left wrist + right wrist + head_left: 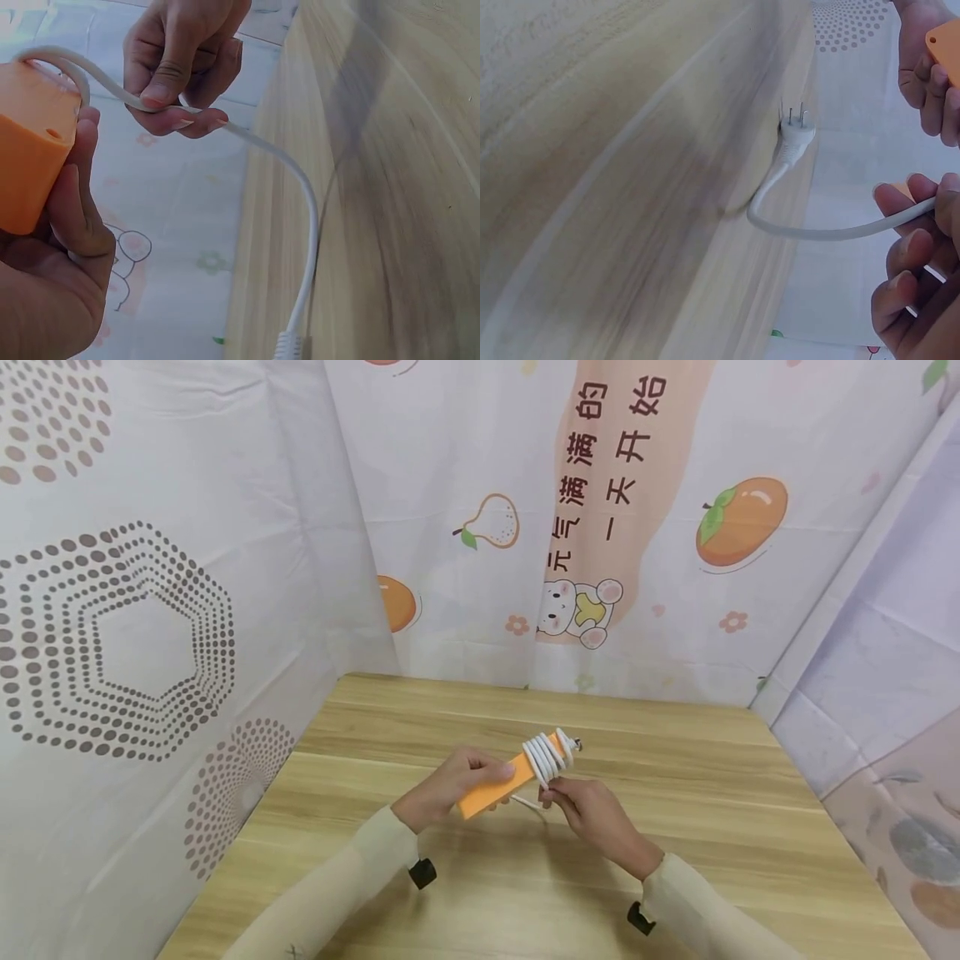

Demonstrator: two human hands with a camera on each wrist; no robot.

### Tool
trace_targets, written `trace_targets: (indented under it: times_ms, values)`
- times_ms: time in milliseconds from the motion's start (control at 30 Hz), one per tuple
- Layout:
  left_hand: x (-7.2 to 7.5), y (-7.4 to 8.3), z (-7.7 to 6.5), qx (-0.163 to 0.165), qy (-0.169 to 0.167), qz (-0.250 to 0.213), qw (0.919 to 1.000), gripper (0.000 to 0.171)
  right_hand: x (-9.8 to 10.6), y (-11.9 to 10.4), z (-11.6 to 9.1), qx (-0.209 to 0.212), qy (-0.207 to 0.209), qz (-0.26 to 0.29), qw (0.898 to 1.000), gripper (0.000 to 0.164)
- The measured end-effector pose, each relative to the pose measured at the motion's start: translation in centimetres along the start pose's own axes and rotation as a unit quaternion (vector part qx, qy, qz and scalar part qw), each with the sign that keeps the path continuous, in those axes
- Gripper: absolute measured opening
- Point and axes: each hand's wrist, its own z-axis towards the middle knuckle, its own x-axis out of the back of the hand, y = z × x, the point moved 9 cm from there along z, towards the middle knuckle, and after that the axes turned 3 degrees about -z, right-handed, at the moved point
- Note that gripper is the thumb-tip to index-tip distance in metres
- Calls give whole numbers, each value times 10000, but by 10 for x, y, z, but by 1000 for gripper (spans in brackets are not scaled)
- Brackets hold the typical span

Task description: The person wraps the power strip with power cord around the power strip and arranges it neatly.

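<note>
An orange power strip [487,792] is held tilted above the table by my left hand [456,783], thumb on top and fingers underneath. White cord [544,760] lies in several turns round its upper right end. Close to those turns, my right hand [592,812] pinches the cord between thumb and fingers. From the pinch, a loose length [306,202] curves down toward the table. At its end the white plug [798,135] shows its metal prongs in the right wrist view; whether it touches the table, I cannot tell. A small dark piece by the wrapped end is too small to identify.
The wooden table [675,760] extends beneath both hands. Patterned curtains hang around it: a dotted one [150,643] on the left, a fruit-printed one [465,460] behind, another [885,710] on the right. Each sleeve has a black piece [422,872] at the wrist.
</note>
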Motion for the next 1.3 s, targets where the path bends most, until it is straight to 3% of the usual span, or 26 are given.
trace_targets:
  times_ms: [200,300,433,533,600,733,867,967,1100,1300]
  values:
    - [-12,11,-2,-305,-619,551,9961,42,4,-2,-3,100,229,-792,9965,13]
    - [-22,14,-3,-478,-1086,930,9886,35,6,-1,-7,60,266,-631,9976,18]
    - [-32,15,-4,-473,-1571,1225,9788,26,3,3,-8,85,-19,-55,9999,15]
    - [-37,14,-4,-396,-1746,1553,9715,16,-1,0,-6,494,-338,-308,9977,8]
    - [-40,11,-4,-367,-1840,1974,9622,15,-4,-2,-6,741,-522,-558,9943,8]
    - [-48,6,-5,-575,-2027,3052,9287,19,-10,0,-8,755,-797,-793,9908,4]
    - [-55,4,-4,-884,-2064,4026,8874,30,-13,2,-9,726,-770,-1025,9891,8]
    - [-59,2,-3,-1023,-1995,4669,8554,40,-13,0,-9,784,-630,-1186,9878,9]
    - [-62,0,-2,-1114,-1787,5303,8212,50,-11,-5,-9,832,-504,-1161,9885,10]
    - [-58,-8,0,-913,-1195,5972,7878,48,-13,-4,-8,591,-529,-1168,9900,9]
